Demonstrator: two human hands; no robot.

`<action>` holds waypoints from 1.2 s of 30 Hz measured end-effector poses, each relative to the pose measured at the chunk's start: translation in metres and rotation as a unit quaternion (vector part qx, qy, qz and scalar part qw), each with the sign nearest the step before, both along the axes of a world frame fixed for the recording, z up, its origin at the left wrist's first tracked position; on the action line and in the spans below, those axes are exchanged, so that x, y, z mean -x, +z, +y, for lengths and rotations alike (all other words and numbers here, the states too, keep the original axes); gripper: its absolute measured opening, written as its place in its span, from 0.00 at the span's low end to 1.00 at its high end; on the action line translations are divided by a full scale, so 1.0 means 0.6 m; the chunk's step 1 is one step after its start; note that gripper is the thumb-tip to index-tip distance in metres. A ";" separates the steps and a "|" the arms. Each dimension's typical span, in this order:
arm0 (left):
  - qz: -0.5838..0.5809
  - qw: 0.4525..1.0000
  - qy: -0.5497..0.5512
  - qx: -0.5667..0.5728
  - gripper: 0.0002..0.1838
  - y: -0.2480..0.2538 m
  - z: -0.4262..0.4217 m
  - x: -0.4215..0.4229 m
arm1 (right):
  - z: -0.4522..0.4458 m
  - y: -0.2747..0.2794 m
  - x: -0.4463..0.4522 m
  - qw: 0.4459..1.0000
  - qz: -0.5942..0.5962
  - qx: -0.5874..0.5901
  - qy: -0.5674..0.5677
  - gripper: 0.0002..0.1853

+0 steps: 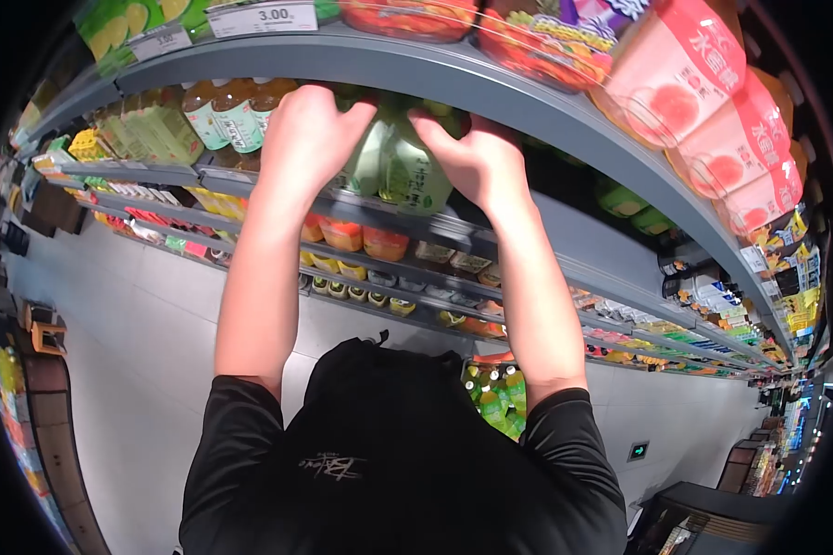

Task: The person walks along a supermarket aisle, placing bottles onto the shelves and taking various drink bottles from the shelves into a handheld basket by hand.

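Two light-green drink bottles with green-and-white labels, a front bottle [418,176] and one at its left [367,165], stand side by side at the front of a shelf. From the left, my left hand [317,129] closes around the upper part of the left bottle, thumb toward the middle. On the other side my right hand [477,155] grips the upper part of the front bottle, its thumb across the neck. Most fingers of both hands are hidden behind the bottles and under the upper shelf.
A grey upper shelf edge [389,57] curves just above my hands. Brown tea bottles [236,116] stand left of my left hand, and pink peach-drink packs [680,83] sit above right. Below are lower shelves with orange-topped containers [342,233], and green bottles [495,402] near my body.
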State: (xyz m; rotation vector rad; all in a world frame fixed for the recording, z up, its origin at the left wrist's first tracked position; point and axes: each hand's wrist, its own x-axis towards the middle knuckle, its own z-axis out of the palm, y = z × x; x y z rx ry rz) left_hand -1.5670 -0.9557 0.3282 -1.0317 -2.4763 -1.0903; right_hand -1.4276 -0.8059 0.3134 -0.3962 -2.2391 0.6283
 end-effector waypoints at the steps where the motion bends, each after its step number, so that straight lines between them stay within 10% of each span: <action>1: 0.017 1.000 -0.018 0.001 0.27 -0.002 0.001 0.012 | 0.001 0.004 0.008 0.998 -0.047 0.040 0.023 0.29; 11: -0.100 0.994 -0.020 -0.025 0.19 -0.003 -0.045 -0.041 | -0.036 -0.059 -0.052 0.963 0.194 -0.185 0.016 0.15; 14: -0.039 0.930 -0.119 -0.345 0.17 -0.087 -0.061 -0.062 | -0.051 -0.079 -0.096 0.931 0.248 -0.267 0.005 0.16; 20: 0.033 0.876 -0.179 -0.446 0.31 -0.088 -0.172 -0.147 | -0.086 -0.035 -0.301 0.949 0.202 -0.242 -0.001 0.20; 24: -0.035 0.914 -0.171 -0.366 0.35 -0.107 -0.171 -0.206 | -0.107 -0.086 -0.435 0.949 0.273 -0.102 -0.117 0.20; 32: -0.227 0.947 -0.226 0.002 0.16 -0.247 -0.084 -0.302 | -0.179 -0.300 -0.678 0.890 -0.148 0.018 -0.432 0.17; 36: -0.238 0.922 -0.306 0.001 0.18 -0.331 -0.056 -0.319 | -0.206 -0.479 -0.778 0.808 -0.244 0.170 -0.509 0.19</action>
